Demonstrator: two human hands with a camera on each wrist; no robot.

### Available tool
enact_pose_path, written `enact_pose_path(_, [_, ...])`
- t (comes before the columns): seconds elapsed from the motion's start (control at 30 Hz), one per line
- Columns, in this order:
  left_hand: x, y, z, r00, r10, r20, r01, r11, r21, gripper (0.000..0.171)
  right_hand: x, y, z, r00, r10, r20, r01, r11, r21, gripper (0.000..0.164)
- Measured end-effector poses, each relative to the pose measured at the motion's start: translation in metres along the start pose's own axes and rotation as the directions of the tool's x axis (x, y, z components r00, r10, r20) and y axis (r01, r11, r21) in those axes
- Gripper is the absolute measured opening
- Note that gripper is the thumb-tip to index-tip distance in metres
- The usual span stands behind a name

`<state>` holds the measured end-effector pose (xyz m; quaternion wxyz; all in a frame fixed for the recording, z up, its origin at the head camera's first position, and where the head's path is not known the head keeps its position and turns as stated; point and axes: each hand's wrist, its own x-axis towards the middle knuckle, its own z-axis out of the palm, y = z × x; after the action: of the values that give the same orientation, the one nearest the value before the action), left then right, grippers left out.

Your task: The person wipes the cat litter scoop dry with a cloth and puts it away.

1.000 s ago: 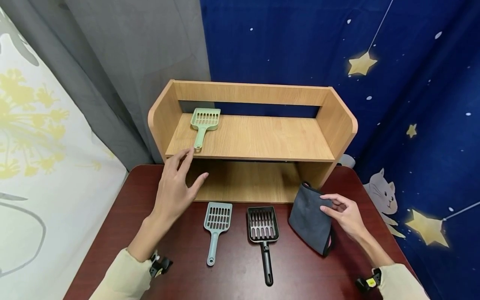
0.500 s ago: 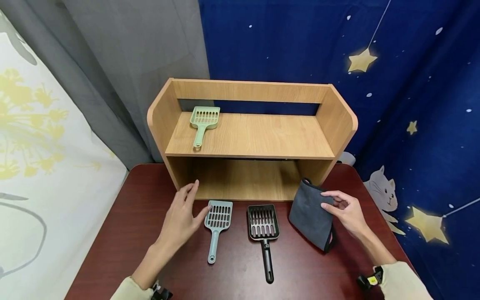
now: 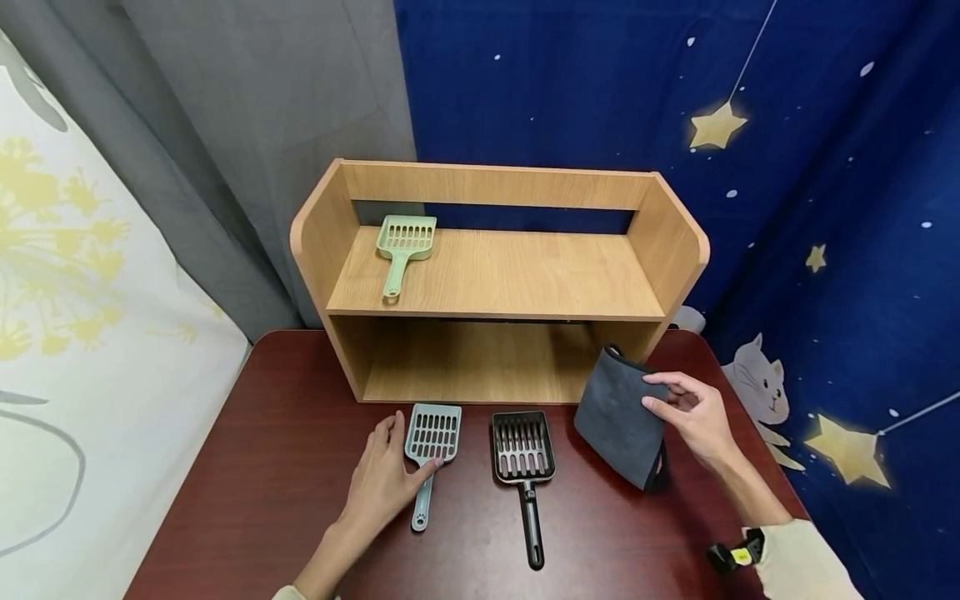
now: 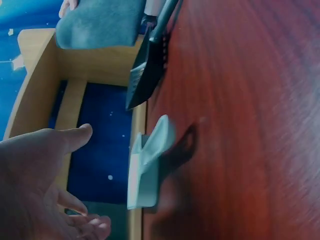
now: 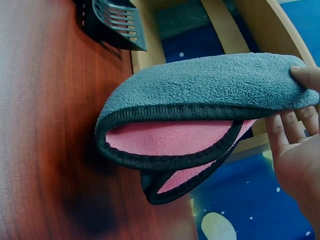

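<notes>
My left hand [image 3: 384,479], fingers extended and thumb spread, is over the left side of a light blue-grey litter scoop [image 3: 422,504] lying on the table. In the left wrist view, a gap shows between that hand and the scoop [image 4: 146,182]. My right hand [image 3: 697,421] pinches a corner of a folded grey cloth [image 3: 618,417] between thumb and fingers. Black edging and a pink inner side show on the cloth [image 5: 195,82] in the right wrist view, where it hangs over the table. Between the hands lies a black litter scoop [image 3: 531,525], handle toward me.
A two-tier wooden shelf [image 3: 495,315] stands at the back of the dark red table [image 3: 285,450]. On its upper tier, at the left, lies a green litter scoop [image 3: 397,271]. Grey and blue star-patterned curtains [image 3: 540,92] hang behind it.
My left hand has come down from beside the green scoop on the shelf to the blue-grey scoop. The right hand keeps its pinch on the cloth, which is raised slightly.
</notes>
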<state>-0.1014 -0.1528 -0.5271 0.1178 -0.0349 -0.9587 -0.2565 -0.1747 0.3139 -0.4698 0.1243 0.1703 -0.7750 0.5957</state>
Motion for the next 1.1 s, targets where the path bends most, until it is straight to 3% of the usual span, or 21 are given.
enact_pose_path(0.23, [-0.012,-0.005,0.016,0.992,-0.090,0.084,0.089,0.996,0.020,0.109,0.003,-0.011,0.000,1.000,-0.022,-0.003,0.022,1.000,0.000,0.029])
enact_pose_path(0.43, [-0.015,-0.010,0.024,0.986,-0.122,0.113,0.122,0.992,0.007,0.112,0.004,-0.020,0.000,0.999,-0.041,0.006,0.041,0.999,0.000,0.030])
enact_pose_path(0.7, [-0.015,-0.013,0.033,0.991,-0.089,0.096,0.086,0.996,0.034,0.114,0.003,-0.023,0.002,0.998,-0.050,0.030,0.051,0.998,-0.044,0.030])
enact_pose_path(1.1, [-0.013,-0.021,0.031,1.000,-0.024,0.019,0.024,1.000,0.006,0.084,0.001,-0.023,0.005,0.999,-0.047,0.026,0.049,0.995,-0.084,0.029])
